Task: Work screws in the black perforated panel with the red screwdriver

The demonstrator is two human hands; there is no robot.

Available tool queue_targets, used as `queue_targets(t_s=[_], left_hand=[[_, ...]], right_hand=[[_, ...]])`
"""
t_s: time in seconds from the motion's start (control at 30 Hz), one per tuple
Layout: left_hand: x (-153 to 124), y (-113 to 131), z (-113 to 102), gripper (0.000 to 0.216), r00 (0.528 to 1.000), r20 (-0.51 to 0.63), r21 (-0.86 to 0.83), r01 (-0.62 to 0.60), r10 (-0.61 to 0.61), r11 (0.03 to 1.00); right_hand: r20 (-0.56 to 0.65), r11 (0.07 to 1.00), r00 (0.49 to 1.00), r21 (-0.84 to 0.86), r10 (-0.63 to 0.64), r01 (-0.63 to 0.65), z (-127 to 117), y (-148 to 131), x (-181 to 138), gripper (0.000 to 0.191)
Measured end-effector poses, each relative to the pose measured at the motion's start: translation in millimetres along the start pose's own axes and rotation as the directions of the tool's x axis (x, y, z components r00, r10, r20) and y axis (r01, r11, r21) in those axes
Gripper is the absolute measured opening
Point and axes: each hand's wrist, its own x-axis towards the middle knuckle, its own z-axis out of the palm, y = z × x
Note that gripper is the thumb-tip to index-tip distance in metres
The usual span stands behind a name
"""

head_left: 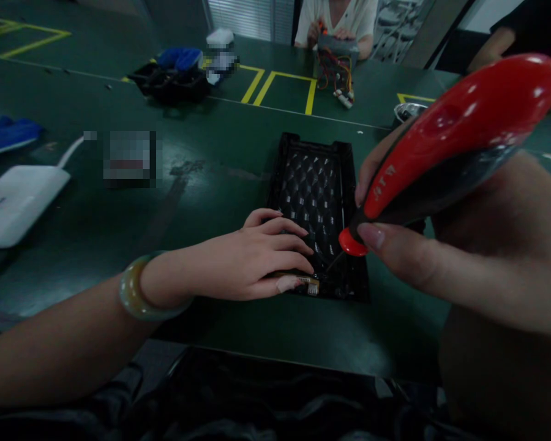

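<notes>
My left hand [254, 260] lies with its fingers stretched out over the near end of a black plastic panel [310, 190] with a diamond-patterned face. Under its thumb and fingertips shows part of a small circuit board [313, 284] at the panel's near edge. In my right hand [477, 263] is a red and black screwdriver [445, 135], tilted, its handle towards me. The thin shaft points down to the panel's near right corner, close to my left fingertips. Whether its tip touches a screw is too dark to tell. Something white covers part of my left thumb.
A white box-like device [22, 202] with a cable and a blue glove [11, 135] lie at the left. Farther back are a black tray [174, 82] with blue gloves and a metal bowl [408, 111]. Across the table a person handles a power supply [337, 46] with loose wires [335, 70].
</notes>
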Motion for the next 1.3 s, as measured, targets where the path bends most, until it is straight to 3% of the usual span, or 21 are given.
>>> queue_targets(t_s=[0.43, 0.63, 0.73, 0.9, 1.1, 1.3], left_hand=[[0.9, 0.8, -0.9, 0.030, 1.000, 0.011, -0.015, 0.006, -0.006, 1.000], [0.1, 0.6, -2.3, 0.030, 1.000, 0.005, -0.033, -0.003, 0.003, 0.999], [0.0, 1.0, -3.3, 0.030, 1.000, 0.001, -0.027, -0.002, 0.002, 1.000], [-0.1, 1.5, -4.3, 0.031, 0.999, 0.001, -0.035, -0.033, 0.033, 0.999], [-0.6, 2.7, -4.2, 0.030, 0.999, -0.013, -0.016, -0.042, 0.042, 0.999], [-0.2, 3.6, -4.2, 0.029, 0.998, -0.001, -0.021, -0.061, 0.061, 0.998]], right_hand=[[0.056, 0.997, 0.997, -0.052, -0.053, 0.056, -2.0, -5.0, -0.6, 0.023], [0.071, 0.989, 0.992, 0.117, -0.100, 0.092, 0.4, -6.8, -0.9, 0.043], [0.085, 0.987, 0.990, 0.120, -0.114, 0.103, -0.4, -8.0, -1.4, 0.047], [0.117, 0.995, 0.988, 0.019, -0.099, 0.097, -1.9, -8.2, -1.0, 0.044], [0.049, 0.990, 0.992, 0.074, -0.120, 0.116, -0.9, -6.3, -1.7, 0.038], [0.087, 0.994, 0.990, -0.023, -0.108, 0.111, -1.1, -5.5, -0.2, 0.036]])
